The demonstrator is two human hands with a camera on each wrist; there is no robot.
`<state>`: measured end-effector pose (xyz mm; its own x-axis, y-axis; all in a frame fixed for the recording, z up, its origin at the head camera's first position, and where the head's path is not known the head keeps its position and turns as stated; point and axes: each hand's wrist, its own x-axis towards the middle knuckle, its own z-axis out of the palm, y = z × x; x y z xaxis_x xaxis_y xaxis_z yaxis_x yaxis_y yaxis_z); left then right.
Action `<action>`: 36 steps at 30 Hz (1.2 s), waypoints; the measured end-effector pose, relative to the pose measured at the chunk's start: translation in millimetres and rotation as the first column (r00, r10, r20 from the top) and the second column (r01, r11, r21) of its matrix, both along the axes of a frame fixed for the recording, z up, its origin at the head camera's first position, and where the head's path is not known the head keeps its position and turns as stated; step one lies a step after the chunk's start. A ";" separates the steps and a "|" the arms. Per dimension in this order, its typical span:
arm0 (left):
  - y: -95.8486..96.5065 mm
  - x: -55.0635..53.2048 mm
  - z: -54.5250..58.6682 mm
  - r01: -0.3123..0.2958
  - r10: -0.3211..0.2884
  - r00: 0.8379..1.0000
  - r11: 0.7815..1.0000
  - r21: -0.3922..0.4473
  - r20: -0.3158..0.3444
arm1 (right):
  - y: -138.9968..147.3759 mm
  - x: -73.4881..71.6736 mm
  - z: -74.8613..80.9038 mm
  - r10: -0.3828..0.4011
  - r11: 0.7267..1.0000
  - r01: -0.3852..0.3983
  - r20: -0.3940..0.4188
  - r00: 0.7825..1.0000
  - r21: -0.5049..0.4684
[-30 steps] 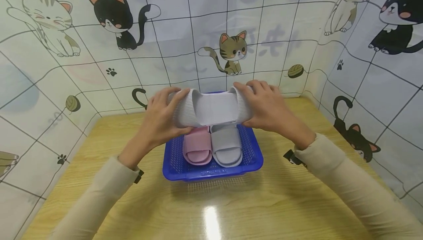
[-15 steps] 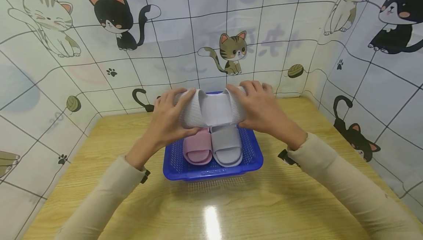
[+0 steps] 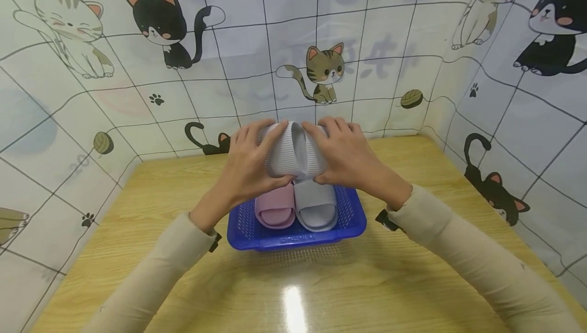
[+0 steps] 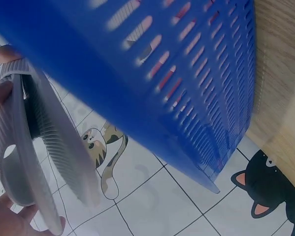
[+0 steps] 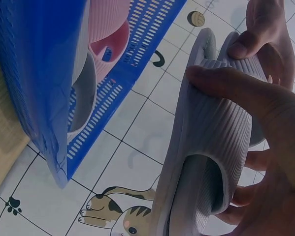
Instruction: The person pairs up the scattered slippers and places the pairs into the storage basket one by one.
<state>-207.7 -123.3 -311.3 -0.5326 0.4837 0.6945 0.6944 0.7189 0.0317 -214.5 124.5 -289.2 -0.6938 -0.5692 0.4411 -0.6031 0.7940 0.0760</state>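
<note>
Two pale grey ribbed slippers are held up over the back of the blue basket (image 3: pixel 295 242), one per hand. My left hand (image 3: pixel 245 164) grips the left slipper (image 3: pixel 283 154) round its strap, thumb low and fingers over the top. Round the strap of the right slipper (image 3: pixel 315 157) my right hand (image 3: pixel 345 152) has the same kind of grip. Their strap openings face each other with edges close together. Seen from the right wrist, the slippers (image 5: pixel 216 113) lie flat against one another. In the basket sit a pink slipper (image 3: pixel 275 204) and a grey slipper (image 3: pixel 316 205), side by side, their far ends hidden.
The basket stands on a wood-grain table (image 3: pixel 293 282), close to the back wall. A white sheet printed with cats (image 3: pixel 325 70) and grid lines covers the walls behind and at both sides. Light glares off the table in front.
Both hands have moved inward, bringing the two held slippers together. The wide gap between their straps, where a white insole showed, has closed up. The basket and the slippers in it stay put.
</note>
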 end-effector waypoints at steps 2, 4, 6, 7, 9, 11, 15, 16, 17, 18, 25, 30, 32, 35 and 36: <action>0.2 -1.1 -0.5 0.007 -0.007 1.000 1.000 -0.004 0.013 | 1.3 -1.4 -1.0 0.005 1.000 -0.005 0.012 1.000 0.004; 0.1 -2.4 -0.7 0.021 -0.020 0.999 1.000 -0.008 0.033 | 3.0 -3.0 -2.0 0.009 1.000 -0.009 0.028 1.000 0.008; -0.6 -3.7 -0.9 0.036 -0.037 0.998 0.999 0.004 0.053 | 4.6 -4.8 -2.5 0.012 1.000 -0.012 0.043 0.999 0.015; -1.8 -4.4 -0.8 0.041 -0.042 0.997 0.999 0.020 0.061 | 5.2 -5.8 -2.6 0.014 1.000 -0.014 0.054 0.998 0.014; -5.7 -5.5 -0.4 0.042 -0.048 0.996 0.996 0.079 0.071 | 6.6 -8.0 -2.2 0.014 1.000 -0.015 0.080 0.997 0.006; -12.5 -6.6 -0.4 0.036 -0.053 0.994 0.984 0.176 0.091 | 8.6 -10.7 -1.2 0.013 1.000 -0.013 0.106 0.994 -0.004; -29.6 -9.6 -5.5 -0.002 -0.070 0.983 0.920 0.391 0.169 | 15.3 -17.9 2.8 0.009 1.000 -0.008 0.137 0.991 -0.008; -33.7 -10.8 -9.0 -0.020 -0.078 0.976 0.898 0.440 0.204 | 17.4 -20.3 3.8 0.013 1.000 -0.014 0.140 0.990 0.002; -37.3 -11.8 -13.0 -0.047 -0.083 0.966 0.875 0.481 0.245 | 19.4 -22.8 4.7 0.024 1.000 -0.027 0.144 0.989 0.014; -40.5 -12.4 -17.5 -0.084 -0.081 0.953 0.855 0.511 0.292 | 21.4 -25.4 5.5 0.042 0.999 -0.046 0.153 0.987 0.022; -55.6 -16.2 -60.0 -0.424 0.047 0.757 0.794 0.436 0.652 | 18.7 -43.4 7.0 0.243 0.949 -0.275 0.198 0.950 0.155; -58.4 -16.6 -78.6 -0.444 0.036 0.666 0.822 0.358 0.745 | -7.3 -56.8 5.5 0.297 0.878 -0.359 0.227 0.927 0.318; -57.9 -16.4 -81.9 -0.441 0.018 0.659 0.819 0.367 0.752 | -20.6 -61.3 3.1 0.291 0.839 -0.376 0.258 0.921 0.394; -56.5 -15.3 -83.6 -0.449 0.004 0.651 0.808 0.381 0.759 | -40.7 -66.2 -2.7 0.285 0.773 -0.399 0.292 0.913 0.494; -55.8 -14.9 -83.8 -0.455 0.005 0.648 0.805 0.381 0.762 | -46.7 -67.2 -5.0 0.287 0.754 -0.405 0.296 0.911 0.517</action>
